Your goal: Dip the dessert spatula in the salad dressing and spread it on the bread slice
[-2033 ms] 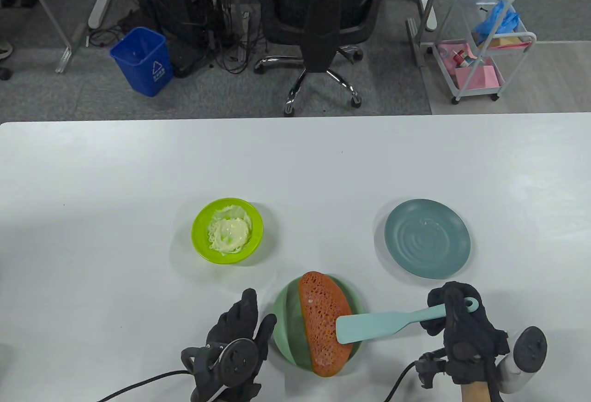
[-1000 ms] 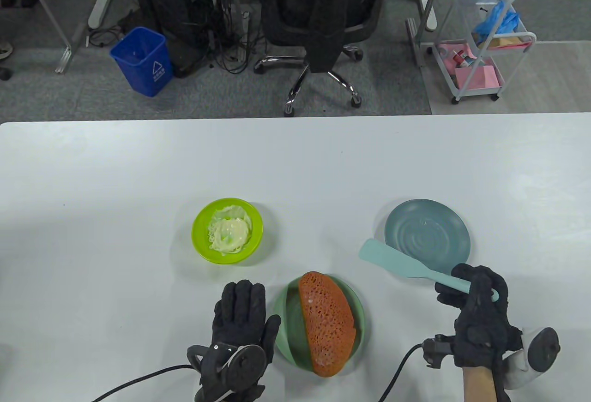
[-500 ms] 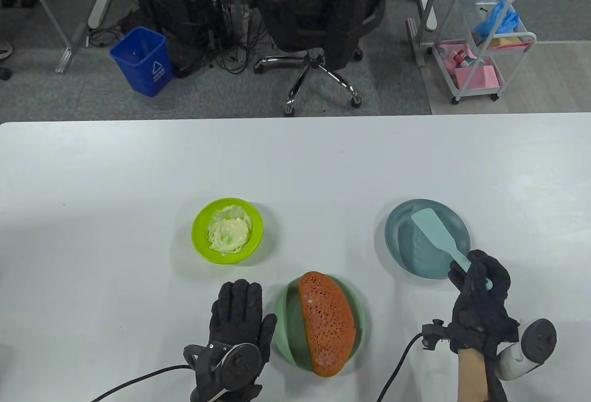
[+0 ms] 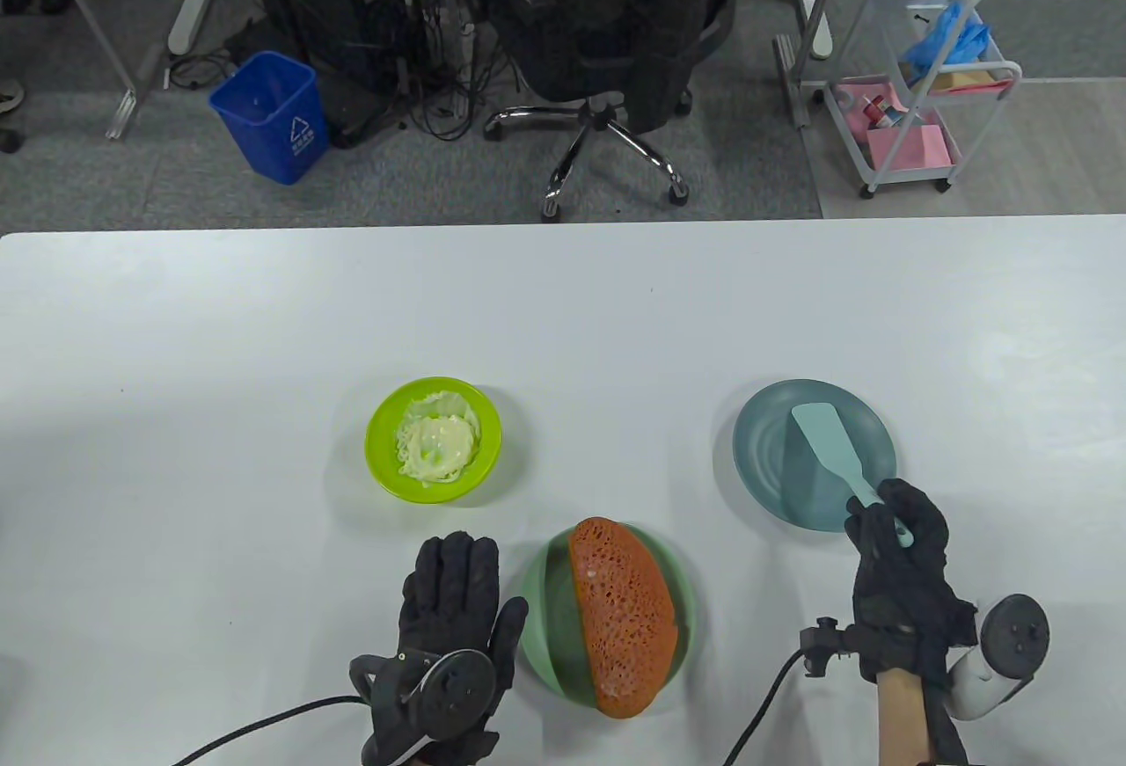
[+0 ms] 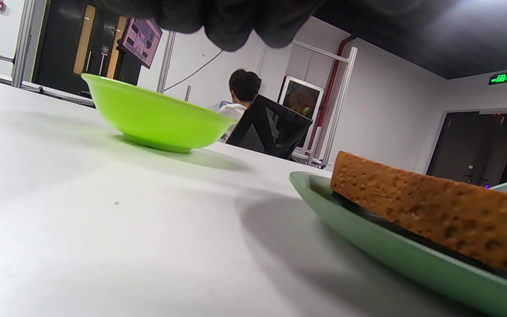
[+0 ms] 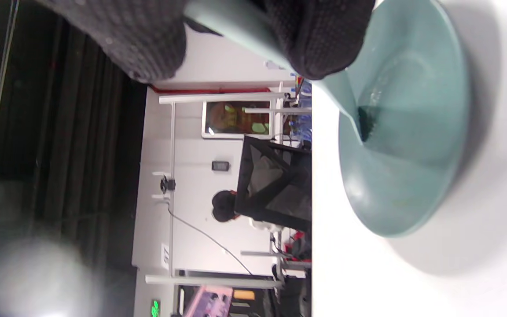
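My right hand (image 4: pixel 893 533) grips the handle of the teal dessert spatula (image 4: pixel 832 448). The spatula's blade lies over the blue-grey plate (image 4: pixel 765 458), and in the right wrist view its tip (image 6: pixel 346 105) reaches down into that plate (image 6: pixel 412 193). A brown bread slice (image 4: pixel 622 616) lies on the green plate (image 4: pixel 541 616) at the front middle. The lime bowl (image 4: pixel 383 458) holds creamy salad dressing (image 4: pixel 437 448). My left hand (image 4: pixel 453 603) lies flat on the table beside the green plate, fingers straight.
The bread slice (image 5: pixel 429 211), green plate (image 5: pixel 368 246) and lime bowl (image 5: pixel 156 119) show side-on in the left wrist view. An office chair (image 4: pixel 607 18), a blue bin (image 4: pixel 271 115) and a white cart (image 4: pixel 924 71) stand beyond the table's far edge (image 4: pixel 563 229).
My right hand carried the spatula from over the bread slice rightward to the blue-grey plate and lowered the blade onto it. My left hand flattened beside the green plate.
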Tool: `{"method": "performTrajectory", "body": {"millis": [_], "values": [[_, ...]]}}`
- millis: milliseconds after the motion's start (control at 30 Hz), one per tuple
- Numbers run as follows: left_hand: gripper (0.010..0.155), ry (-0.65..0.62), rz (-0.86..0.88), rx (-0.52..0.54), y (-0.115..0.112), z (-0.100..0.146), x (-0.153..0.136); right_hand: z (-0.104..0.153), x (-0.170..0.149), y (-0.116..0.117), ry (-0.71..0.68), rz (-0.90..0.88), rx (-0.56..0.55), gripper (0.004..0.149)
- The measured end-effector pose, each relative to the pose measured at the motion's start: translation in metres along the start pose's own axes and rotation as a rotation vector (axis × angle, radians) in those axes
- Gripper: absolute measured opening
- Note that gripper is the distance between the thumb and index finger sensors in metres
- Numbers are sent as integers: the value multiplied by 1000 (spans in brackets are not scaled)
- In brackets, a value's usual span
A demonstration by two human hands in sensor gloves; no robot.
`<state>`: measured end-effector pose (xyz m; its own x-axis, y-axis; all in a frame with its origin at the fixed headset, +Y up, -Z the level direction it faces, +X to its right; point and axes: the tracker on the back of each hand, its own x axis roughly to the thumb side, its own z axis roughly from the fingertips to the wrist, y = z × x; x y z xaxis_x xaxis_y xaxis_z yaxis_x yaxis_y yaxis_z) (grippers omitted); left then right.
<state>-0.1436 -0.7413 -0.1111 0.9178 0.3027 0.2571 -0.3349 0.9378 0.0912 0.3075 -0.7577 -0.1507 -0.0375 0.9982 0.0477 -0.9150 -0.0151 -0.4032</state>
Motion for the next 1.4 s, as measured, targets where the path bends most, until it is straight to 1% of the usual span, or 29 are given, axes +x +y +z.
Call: {"method": "performTrajectory", "body": {"millis": [267, 333, 467, 600, 667, 733, 867, 1033, 1200, 1300, 1400], "values": [[72, 5, 3, -5, 0, 0, -1, 1, 10, 1, 18, 205, 118, 57], [72, 5, 4, -7, 0, 0, 0, 1, 16, 2, 34, 298, 157, 58], [72, 6, 5, -12, 0, -1, 0, 5, 26, 7, 50, 582, 231, 58], [72, 7, 5, -11, 0, 0, 0, 11, 28, 14, 53, 788, 265, 60], [72, 6, 7, -13, 0, -1, 0, 15, 25, 19, 76, 880, 290, 61], [72, 6, 16, -21, 0, -1, 0, 19, 20, 22, 76, 925, 313, 62], [71, 8, 20, -26, 0, -1, 0, 24, 11, 26, 61, 964, 299, 62], [72, 9, 18, -28, 0, -1, -1, 27, 6, 31, 112, 1094, 283, 64], [72, 11, 20, -30, 0, -1, -1, 27, 8, 32, 125, 1120, 266, 67], [71, 13, 24, -32, 0, -1, -1, 29, 15, 31, 106, 1131, 224, 69], [72, 11, 23, -44, -1, -1, -1, 32, 25, 32, 54, 1131, 194, 70]]}}
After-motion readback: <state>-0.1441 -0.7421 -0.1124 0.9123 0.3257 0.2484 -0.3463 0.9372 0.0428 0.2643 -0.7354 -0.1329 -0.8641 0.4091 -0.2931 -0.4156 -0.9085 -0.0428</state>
